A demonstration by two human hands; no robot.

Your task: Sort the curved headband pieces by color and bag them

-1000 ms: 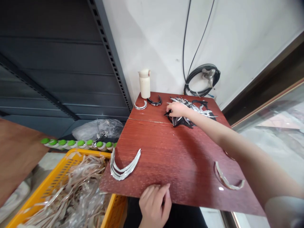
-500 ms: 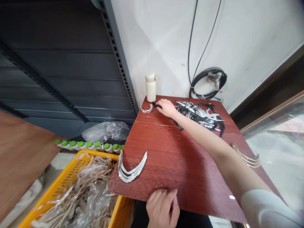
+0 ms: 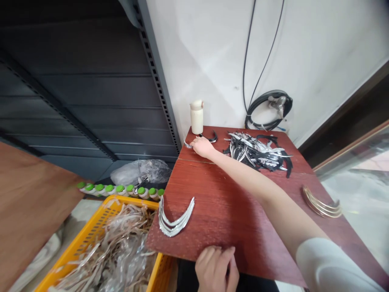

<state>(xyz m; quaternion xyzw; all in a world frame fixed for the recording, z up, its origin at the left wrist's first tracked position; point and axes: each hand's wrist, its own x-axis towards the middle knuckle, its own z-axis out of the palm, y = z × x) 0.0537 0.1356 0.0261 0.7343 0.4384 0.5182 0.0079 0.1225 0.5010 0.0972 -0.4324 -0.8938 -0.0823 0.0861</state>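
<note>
My right hand (image 3: 203, 147) reaches to the far left of the red-brown table (image 3: 212, 190), its fingertips at a small silver curved strip (image 3: 188, 144); the fingers are closed, and what they grip is too small to make out. Just beyond it lies a black curved strip (image 3: 214, 137), in front of a cream bottle (image 3: 197, 117). My left hand (image 3: 216, 267) rests at the near edge with its fingers curled, and nothing shows in it. Silver curved strips (image 3: 174, 227) lie at the near left. A tangled pile of black and silver strips (image 3: 258, 152) sits at the back right.
Gold curved strips (image 3: 322, 207) lie near the table's right edge. Left of the table stands a yellow basket (image 3: 75, 243) full of scraps, with green-lidded jars (image 3: 120, 190) behind it. A coiled black cable (image 3: 252, 117) hangs against the wall.
My right hand has moved slightly left and nearer, from the black strip to the small silver one. The black strip now lies out of my hand. The view has shifted a little.
</note>
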